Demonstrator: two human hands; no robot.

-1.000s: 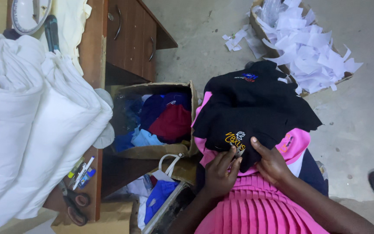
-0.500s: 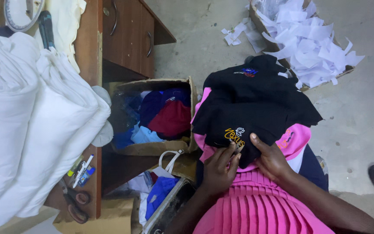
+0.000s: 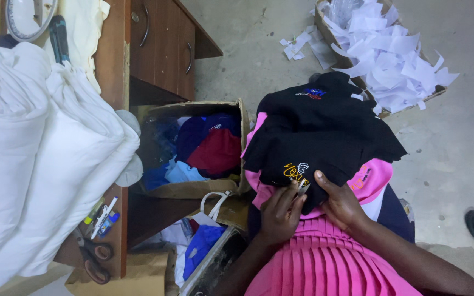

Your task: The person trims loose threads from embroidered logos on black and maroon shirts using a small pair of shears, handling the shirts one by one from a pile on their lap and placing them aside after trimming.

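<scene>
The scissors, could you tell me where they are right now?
The scissors lie at the lower left of the head view, on the wooden desk's edge beside the white fabric.

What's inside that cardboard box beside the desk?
The cardboard box holds folded cloth: dark red, navy and light blue pieces. Whatever lies beneath them is covered.

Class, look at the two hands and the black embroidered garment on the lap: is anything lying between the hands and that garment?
Nothing visible does. The left hand and right hand both already rest on the black garment, beside its yellow embroidery.
</scene>
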